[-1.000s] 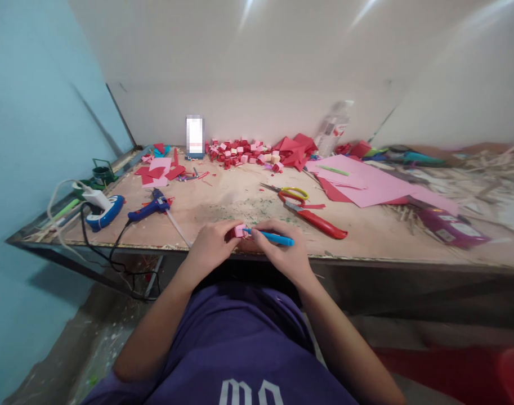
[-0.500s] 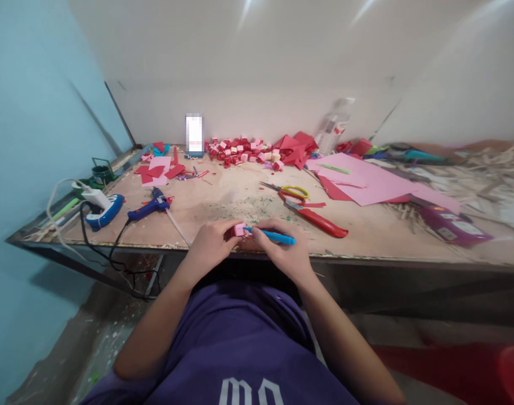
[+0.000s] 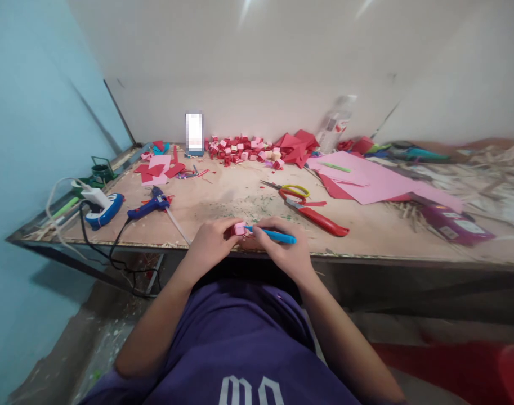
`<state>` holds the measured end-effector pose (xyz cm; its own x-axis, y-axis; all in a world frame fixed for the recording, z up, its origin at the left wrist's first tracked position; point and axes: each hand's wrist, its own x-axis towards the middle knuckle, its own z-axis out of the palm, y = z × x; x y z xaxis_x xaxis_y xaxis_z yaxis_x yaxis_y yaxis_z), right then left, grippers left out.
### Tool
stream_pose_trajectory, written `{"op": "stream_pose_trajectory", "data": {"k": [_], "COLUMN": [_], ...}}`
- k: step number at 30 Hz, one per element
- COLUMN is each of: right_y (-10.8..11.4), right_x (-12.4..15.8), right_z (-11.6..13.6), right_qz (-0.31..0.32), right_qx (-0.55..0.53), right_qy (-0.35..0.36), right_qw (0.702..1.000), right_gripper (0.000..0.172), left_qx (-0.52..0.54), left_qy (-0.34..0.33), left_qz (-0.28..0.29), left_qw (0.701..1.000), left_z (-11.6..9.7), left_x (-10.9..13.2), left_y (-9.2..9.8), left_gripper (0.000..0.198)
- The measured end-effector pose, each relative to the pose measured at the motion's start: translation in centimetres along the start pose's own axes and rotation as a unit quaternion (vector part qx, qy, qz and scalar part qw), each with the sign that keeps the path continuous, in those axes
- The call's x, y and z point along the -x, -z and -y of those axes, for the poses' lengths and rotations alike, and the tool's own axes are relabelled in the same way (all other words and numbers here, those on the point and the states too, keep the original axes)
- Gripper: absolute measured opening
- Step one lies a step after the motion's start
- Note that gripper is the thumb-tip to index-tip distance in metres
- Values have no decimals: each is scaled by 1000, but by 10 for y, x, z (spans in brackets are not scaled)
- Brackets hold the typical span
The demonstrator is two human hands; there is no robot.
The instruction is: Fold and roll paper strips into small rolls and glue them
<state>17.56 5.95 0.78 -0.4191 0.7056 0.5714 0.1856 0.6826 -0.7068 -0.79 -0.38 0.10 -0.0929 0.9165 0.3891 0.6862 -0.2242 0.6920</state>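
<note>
Currently both hands meet at the near edge of the bench (image 3: 223,197). Left hand (image 3: 212,243) pinches a small pink-and-red paper cube (image 3: 238,228) between fingertips. Right hand (image 3: 282,250) is closed around a blue pen (image 3: 276,236), tip touching the cube's right face. Relative to the cube: red-handled pliers (image 3: 320,219) lie just right and beyond it; yellow-handled scissors (image 3: 290,191) farther back on that side; blue glue gun (image 3: 149,207) to the left; pile of finished red and pink cubes (image 3: 244,151) far behind, by the wall; pink paper sheet (image 3: 366,183) back right.
</note>
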Motion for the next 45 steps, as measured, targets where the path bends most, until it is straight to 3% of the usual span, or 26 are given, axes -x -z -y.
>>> {"op": "stream_pose_trajectory", "data": {"k": [20,29,38,45], "right_y": [1,1,0,0], "right_x": [0,3,1,1], "right_z": [3,0,1,-1], "right_qz": [6,-37,21,31], "right_qx": [-5,-13,-35,-28], "right_qy": [-4,-10,37,38], "right_qw": [1000,999,998,998], "right_gripper": [14,14,8,7], "left_qx": [6,12,-12,-7], "left_qy": [4,4,1,-2], "left_qz": [2,-2,0,-1], "left_qw": [1000,1000,1000,1000], "left_z": [2,3,2,0], "left_x": [1,0,0,0], "left_y": [0,-2,-1,0], "left_gripper": [28,28,28,30]}}
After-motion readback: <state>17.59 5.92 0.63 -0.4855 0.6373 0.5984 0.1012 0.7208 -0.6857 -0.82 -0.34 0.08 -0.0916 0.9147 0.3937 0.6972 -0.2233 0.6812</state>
